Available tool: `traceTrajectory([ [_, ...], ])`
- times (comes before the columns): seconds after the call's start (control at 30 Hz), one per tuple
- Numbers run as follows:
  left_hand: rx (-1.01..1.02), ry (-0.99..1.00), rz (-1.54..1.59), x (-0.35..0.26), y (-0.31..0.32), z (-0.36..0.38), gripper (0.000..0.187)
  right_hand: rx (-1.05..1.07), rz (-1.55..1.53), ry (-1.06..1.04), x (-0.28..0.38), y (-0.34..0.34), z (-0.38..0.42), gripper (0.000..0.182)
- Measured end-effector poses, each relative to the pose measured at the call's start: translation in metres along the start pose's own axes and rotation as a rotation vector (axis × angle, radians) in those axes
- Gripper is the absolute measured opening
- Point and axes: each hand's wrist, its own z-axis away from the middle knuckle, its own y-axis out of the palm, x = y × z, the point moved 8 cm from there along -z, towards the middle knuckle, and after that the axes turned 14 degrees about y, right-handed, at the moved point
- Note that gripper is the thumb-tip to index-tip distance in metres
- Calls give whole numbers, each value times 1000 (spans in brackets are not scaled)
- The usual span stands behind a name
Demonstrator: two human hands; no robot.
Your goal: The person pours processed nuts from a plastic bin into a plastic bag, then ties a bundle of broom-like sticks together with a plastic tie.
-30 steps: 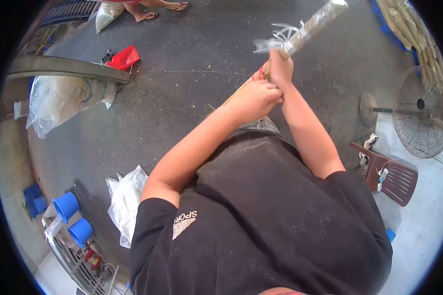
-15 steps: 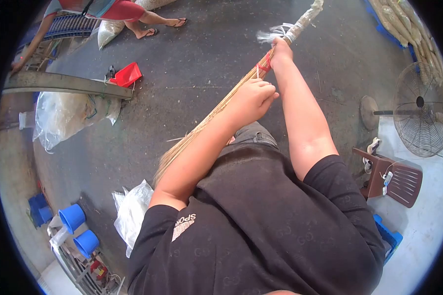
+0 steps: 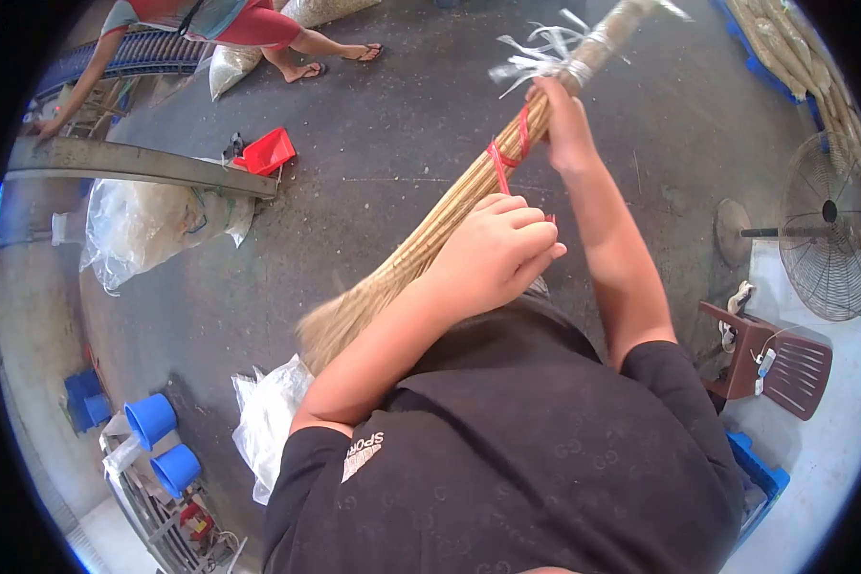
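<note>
One straw broom (image 3: pixel 435 225) slants from beyond the left hand (image 3: pixel 502 251) up into the right hand (image 3: pixel 566 129), which grasps its neck. The left hand is clenched, apparently on the red cord (image 3: pixel 500 172) running to it; binding looks in hand, and the next move calls for steady tension.

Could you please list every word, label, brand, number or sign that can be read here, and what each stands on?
"SPOR": white print on the black shirt; any further letters are unclear.
Faint repeated marks, perhaps letters, on the same shirt: too blurred to read.
No lettering can be made out on the broom.
</note>
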Motion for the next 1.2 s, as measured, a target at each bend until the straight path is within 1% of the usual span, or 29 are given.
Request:
traceTrajectory([
  [0.03, -8, 16, -31, -7, -7, 2, 18, -6, -3, 12, -4, -7, 17, 25],
  [0.07, -7, 12, -23, -9, -7, 9, 18, -102, 161, -48, -1, -19, 33, 30],
  [0.13, 71, -117, -64, 3, -1, 29, 18, -194, 324, -98, -10, -40, 56, 35],
  [0.17, 121, -170, 102, 16, 12, 43, 18, -243, 404, -119, -14, -50, 68, 38],
  [0.2, 119, -170, 117, 20, 21, 51, 18, -274, 481, -129, -20, -54, 86, 37],
  [0.27, 96, -226, 338, 25, 42, 63, 20, -157, 630, -106, -55, -62, 101, 34],
  [0.3, 143, -228, 359, 25, 49, 64, 20, -76, 661, -219, -72, -57, 111, 31],
  [0.33, 145, -228, 374, 29, 53, 66, 20, -101, 725, -256, -88, -60, 117, 30],
  [0.4, 238, -186, 351, 39, 68, 78, 22, -188, 941, -138, -113, -65, 126, 31],
  [0.47, 277, -209, 357, 49, 88, 98, 23, -227, 1285, 6, -134, -71, 133, 44],
  [0.53, 292, -244, 417, 55, 101, 113, 24, 18, 1012, -95, -138, -52, 152, 46],
  [0.57, 337, -270, 426, 55, 103, 116, 22, 6, 1007, -87, -152, -63, 152, 46],
  [0.6, 347, -266, 437, 55, 106, 120, 22, -105, 1031, -12, -176, -88, 149, 44],
  [0.63, 286, -190, 386, 56, 105, 120, 20, -215, 1056, 63, -189, -108, 149, 43],
  [0.67, 222, -119, 333, 58, 103, 123, 18, -220, 1056, 69, -191, -110, 153, 43],
  [0.7, 223, -122, 339, 64, 110, 129, 18, -250, 879, -7, -185, -111, 160, 43],
  [0.73, 263, -218, 408, 76, 120, 139, 18, -277, 701, -81, -179, -114, 166, 43],
  [0.77, 305, -313, 475, 87, 131, 150, 18, -389, 708, -2, -180, -126, 165, 46],
  [0.8, 313, -312, 479, 90, 137, 156, 18, -427, 745, -5, -181, -137, 159, 49],
  [0.87, 295, -613, 600, 113, 155, 179, 21, -477, 763, 112, -192, -158, 141, 51],
  [0.93, 267, -640, 618, 121, 166, 189, 23, -468, 810, 156, -183, -151, 131, 53],
  [1.0, 185, -855, 694, 123, 156, 194, 24, -418, 972, 160, -174, -138, 113, 55],
  [1.03, 171, -865, 691, 122, 149, 191, 24, -379, 1060, 93, -163, -131, 108, 56],
  [1.07, 69, -756, 634, 120, 132, 179, 24, -344, 1145, 22, -149, -122, 106, 56],
  [1.13, -119, -524, 514, 109, 94, 150, 25, -325, 1166, 32, -99, -95, 118, 61],
  [1.2, -225, -428, 572, 100, 65, 124, 20, -324, 1181, 96, -36, -67, 137, 64],
])
